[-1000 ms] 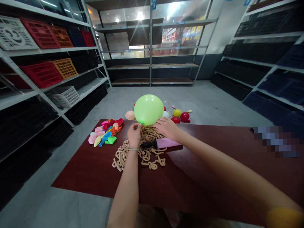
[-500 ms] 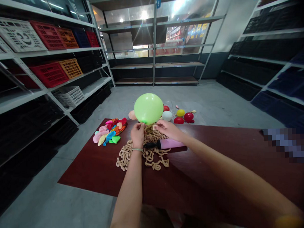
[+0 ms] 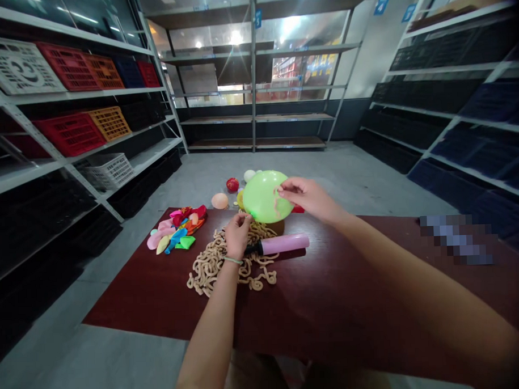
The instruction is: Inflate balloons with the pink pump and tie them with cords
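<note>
An inflated green balloon [image 3: 263,195] hovers over the far edge of the dark red table [image 3: 339,294]. My left hand [image 3: 237,235] is closed, pinching the balloon's neck from below. My right hand [image 3: 307,196] is raised beside the balloon's right side, its fingers pinched on a thin beige strand that lies against the balloon. Under the hands is a heap of beige looped cord [image 3: 213,265] and a pink hand pump [image 3: 282,244] with a black nozzle.
A pile of uninflated coloured balloons [image 3: 175,230] lies at the table's far left. Small inflated balloons, one peach [image 3: 219,201] and one red [image 3: 232,184], sit on the grey floor beyond. Shelving with red, orange and white crates [image 3: 72,130] lines the left; dark shelves line the right.
My right hand has lifted from the cord heap up to the balloon's right side, drawing a strand with it. The balloon has shifted slightly right. The left hand stays at the neck.
</note>
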`<state>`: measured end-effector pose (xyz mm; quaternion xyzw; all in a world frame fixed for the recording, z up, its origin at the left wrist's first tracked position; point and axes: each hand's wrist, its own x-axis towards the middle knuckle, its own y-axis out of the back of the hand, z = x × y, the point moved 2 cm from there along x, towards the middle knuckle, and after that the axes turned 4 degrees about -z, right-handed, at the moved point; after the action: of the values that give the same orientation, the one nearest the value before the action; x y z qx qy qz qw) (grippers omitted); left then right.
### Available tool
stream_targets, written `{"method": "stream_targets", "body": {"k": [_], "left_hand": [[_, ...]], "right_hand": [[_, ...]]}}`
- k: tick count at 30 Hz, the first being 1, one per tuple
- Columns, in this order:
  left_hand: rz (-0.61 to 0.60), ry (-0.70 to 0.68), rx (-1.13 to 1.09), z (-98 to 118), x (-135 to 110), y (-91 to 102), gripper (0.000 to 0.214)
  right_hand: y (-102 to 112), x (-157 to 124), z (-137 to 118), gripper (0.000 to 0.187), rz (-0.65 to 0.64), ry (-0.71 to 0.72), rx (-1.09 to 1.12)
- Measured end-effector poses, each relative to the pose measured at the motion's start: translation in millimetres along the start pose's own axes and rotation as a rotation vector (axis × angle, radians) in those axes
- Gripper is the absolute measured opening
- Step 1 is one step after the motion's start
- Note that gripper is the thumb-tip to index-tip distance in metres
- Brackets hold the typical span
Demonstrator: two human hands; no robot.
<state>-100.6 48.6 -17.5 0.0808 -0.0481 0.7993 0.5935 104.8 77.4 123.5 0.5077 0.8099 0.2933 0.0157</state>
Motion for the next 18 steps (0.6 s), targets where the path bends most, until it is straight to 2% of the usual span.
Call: {"method": "stream_targets", "body": {"k": [4,8,11,14,18], "left_hand": [[-0.048,-0.055,0.042,1.2,-5.1,-9.2,0.02],[-0.078,-0.142,0.124,3.0,-10.6,-15.0,0.019],[-0.064,-0.214,0.219,7.5,-14.8,-15.1,0.017],[-0.046,-0.274,0.259,11.5,-17.3,-13.5,0.015],[0.023,-0.35,0.31,12.1,-16.1,-10.7,0.012]], "right_hand": [[11.7,20.2,-28.7,0.015,0.113,0.078,0.011],[-2.4,42.3,-41.0,0.007,0.118,0.145,-0.033],[-21.1,49.3,-36.3,0.004,0.121,0.151,-0.241],[-39.6,46.7,-22.6,0.01,0.036,0.138,-0.463],[-54.0,36.9,-5.5,0.016,-0.043,0.135,-0.585]]}}
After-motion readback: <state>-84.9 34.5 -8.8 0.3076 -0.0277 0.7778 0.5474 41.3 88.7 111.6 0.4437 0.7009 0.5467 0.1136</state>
